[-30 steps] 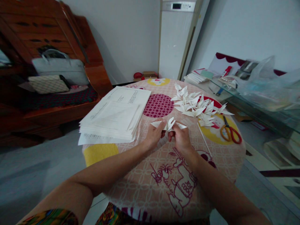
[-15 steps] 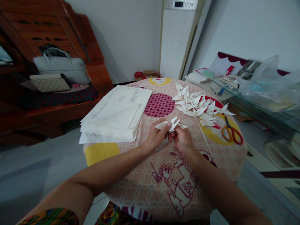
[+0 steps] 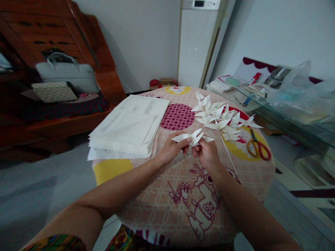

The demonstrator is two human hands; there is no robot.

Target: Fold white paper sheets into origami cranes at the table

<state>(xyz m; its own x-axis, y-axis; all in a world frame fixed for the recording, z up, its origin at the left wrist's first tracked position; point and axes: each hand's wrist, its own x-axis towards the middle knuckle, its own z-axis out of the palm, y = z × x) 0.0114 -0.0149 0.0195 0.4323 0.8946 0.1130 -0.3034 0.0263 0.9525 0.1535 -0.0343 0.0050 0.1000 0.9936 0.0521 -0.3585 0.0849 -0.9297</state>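
A folded white paper crane (image 3: 195,138) is held between both hands over the middle of the table. My left hand (image 3: 175,148) pinches its left wing between thumb and fingers. On the other side, my right hand (image 3: 207,150) grips the base of its right wing. The crane's pointed tips stand up between the hands, and its underside is partly hidden by my fingers. Just beyond my right hand lies a cluster of several similar paper cranes (image 3: 216,113). A thin white stick (image 3: 229,156) rests on the cloth to the right of that hand.
A stack of printed paper sheets (image 3: 128,125) covers the table's left side. Scissors (image 3: 258,144) with orange and red handles lie near the right edge of the patterned tablecloth (image 3: 157,195). A glass shelf (image 3: 290,125) with plastic bags stands to the right, a wooden bench (image 3: 104,90) to the left.
My hands have moved slightly apart, and the crane's wings are drawn out wider. My right hand has shifted a little to the right. Things on the table stay in place.
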